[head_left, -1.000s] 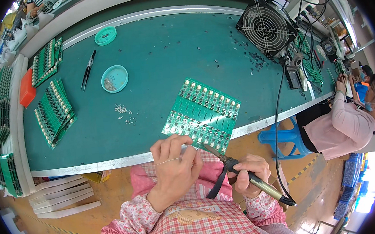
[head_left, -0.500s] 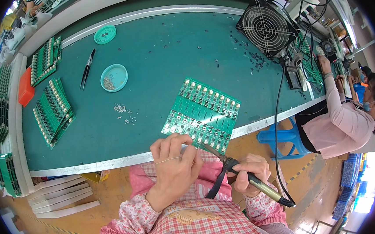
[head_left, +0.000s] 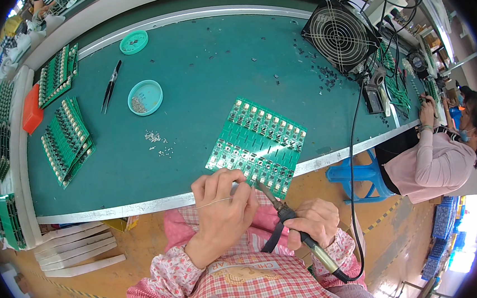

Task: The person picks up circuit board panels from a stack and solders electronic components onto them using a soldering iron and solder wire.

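A green circuit board panel with rows of small components lies slanted at the bench's near edge. My right hand is closed around a soldering iron, whose tip meets the panel's near edge. A thin solder wire runs across my left hand, which pinches it close to the iron's tip. The fingertips of that hand are at the panel's lower left edge. Whether the tip touches a joint is too small to tell.
Stacked circuit boards lie left, near tweezers and a round dish of tiny parts. Loose pale parts are scattered nearby. A black fan stands back right, with the iron's cable hanging before it. A co-worker sits right.
My right hand has turned the iron so that its handle points more steeply down toward me. My left hand and the panel barely differ. The co-worker's raised arm has come down.
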Demonstrator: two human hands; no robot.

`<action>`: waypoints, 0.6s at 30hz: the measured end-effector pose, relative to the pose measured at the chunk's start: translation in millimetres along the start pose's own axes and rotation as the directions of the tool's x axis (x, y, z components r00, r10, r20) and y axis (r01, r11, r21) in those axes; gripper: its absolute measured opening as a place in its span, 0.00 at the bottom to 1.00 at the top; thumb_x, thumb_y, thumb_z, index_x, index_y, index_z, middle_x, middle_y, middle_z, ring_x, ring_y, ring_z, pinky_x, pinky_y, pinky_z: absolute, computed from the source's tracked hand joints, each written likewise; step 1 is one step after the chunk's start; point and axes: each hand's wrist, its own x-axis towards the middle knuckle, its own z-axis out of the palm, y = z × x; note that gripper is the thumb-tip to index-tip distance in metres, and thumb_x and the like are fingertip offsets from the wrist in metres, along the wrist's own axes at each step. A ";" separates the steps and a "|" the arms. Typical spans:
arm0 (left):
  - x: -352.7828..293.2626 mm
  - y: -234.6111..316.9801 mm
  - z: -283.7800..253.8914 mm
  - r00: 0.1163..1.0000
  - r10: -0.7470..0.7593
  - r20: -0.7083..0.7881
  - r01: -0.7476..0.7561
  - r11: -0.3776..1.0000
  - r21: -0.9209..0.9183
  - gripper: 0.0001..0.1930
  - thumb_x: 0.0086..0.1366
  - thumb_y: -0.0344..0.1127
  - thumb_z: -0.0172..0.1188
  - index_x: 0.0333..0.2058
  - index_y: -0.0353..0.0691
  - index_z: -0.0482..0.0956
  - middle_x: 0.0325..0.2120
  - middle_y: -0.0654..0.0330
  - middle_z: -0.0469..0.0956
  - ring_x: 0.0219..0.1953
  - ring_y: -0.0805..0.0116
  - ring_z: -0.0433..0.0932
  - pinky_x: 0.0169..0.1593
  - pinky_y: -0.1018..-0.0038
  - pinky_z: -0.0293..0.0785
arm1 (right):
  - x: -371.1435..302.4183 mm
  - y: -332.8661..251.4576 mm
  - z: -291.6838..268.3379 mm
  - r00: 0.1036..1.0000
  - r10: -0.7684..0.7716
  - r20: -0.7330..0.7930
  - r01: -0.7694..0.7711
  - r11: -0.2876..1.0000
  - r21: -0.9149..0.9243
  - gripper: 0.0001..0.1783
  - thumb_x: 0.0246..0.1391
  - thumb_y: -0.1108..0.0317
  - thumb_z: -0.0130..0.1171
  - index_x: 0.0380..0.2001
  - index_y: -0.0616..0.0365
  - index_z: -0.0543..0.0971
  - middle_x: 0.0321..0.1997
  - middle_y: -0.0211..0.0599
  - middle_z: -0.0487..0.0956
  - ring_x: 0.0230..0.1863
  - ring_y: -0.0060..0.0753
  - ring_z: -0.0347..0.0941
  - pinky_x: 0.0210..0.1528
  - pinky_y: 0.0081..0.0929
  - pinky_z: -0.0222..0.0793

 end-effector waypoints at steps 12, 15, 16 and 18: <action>-0.3 -0.9 -4.5 1.000 0.019 0.012 -0.019 1.000 -0.019 0.07 0.48 0.27 0.64 0.26 0.40 0.73 0.38 0.62 0.73 0.42 0.61 0.73 0.46 0.62 0.59 | -7.1 -1.2 -3.5 0.996 0.071 -0.050 -0.066 0.994 0.084 0.09 0.44 0.73 0.61 0.31 0.60 0.76 0.15 0.30 0.72 0.15 0.29 0.71 0.20 0.25 0.69; -2.2 0.1 -7.8 1.000 0.021 0.022 -0.021 0.999 -0.027 0.06 0.49 0.28 0.63 0.26 0.40 0.73 0.38 0.62 0.74 0.42 0.61 0.74 0.45 0.62 0.59 | -9.1 -0.6 -8.7 0.982 0.108 -0.155 -0.078 0.979 0.191 0.05 0.49 0.73 0.60 0.31 0.61 0.76 0.15 0.31 0.73 0.14 0.29 0.70 0.18 0.28 0.69; -3.0 0.8 -9.1 0.999 0.016 0.029 -0.015 0.999 -0.034 0.06 0.50 0.29 0.63 0.25 0.40 0.73 0.37 0.62 0.75 0.42 0.61 0.74 0.45 0.62 0.59 | -9.7 -0.1 -9.9 0.979 0.106 -0.175 -0.077 0.983 0.167 0.06 0.48 0.73 0.61 0.30 0.61 0.76 0.15 0.32 0.73 0.14 0.30 0.70 0.19 0.27 0.69; -5.5 3.4 -11.7 0.999 0.038 0.037 -0.035 0.997 -0.064 0.06 0.50 0.29 0.62 0.25 0.41 0.74 0.37 0.63 0.75 0.41 0.62 0.74 0.46 0.62 0.59 | -9.6 -0.4 -11.1 0.975 0.104 -0.197 -0.077 0.987 0.140 0.07 0.48 0.73 0.62 0.30 0.61 0.76 0.15 0.33 0.73 0.14 0.30 0.71 0.19 0.27 0.70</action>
